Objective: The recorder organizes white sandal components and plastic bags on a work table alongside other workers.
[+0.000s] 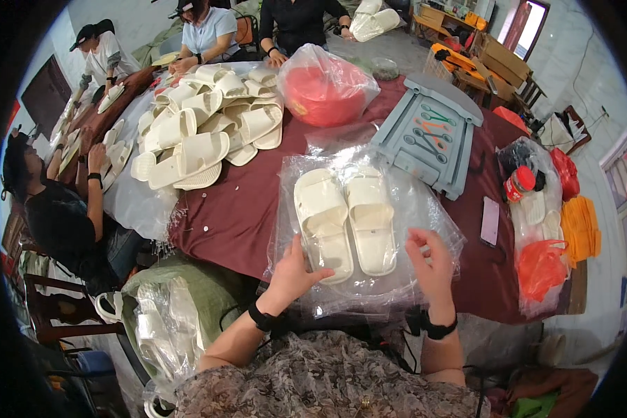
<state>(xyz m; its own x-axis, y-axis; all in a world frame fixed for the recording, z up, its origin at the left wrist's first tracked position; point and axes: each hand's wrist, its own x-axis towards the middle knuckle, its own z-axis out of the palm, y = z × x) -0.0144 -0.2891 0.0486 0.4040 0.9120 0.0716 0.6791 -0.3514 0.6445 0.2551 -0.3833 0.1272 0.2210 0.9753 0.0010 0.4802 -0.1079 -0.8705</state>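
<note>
In front of me a pair of cream slide slippers (345, 223) lies side by side inside a clear plastic bag (425, 202), on top of more flat clear bags. My left hand (292, 279) rests at the near left of the bag, thumb and fingers apart, thumb close to the left slipper's heel; it grips nothing. Over the bag's right side is my right hand (432, 268), fingers loosely bent and apart, with nothing visible in them. Both wrists wear black bands.
A heap of cream slippers (205, 125) covers the table's left. Farther back stand a red bundle in clear plastic (324, 87) and a grey plastic panel (425, 136). A phone (490, 221) and red-lidded jar (520, 182) sit right. Several people work around the table.
</note>
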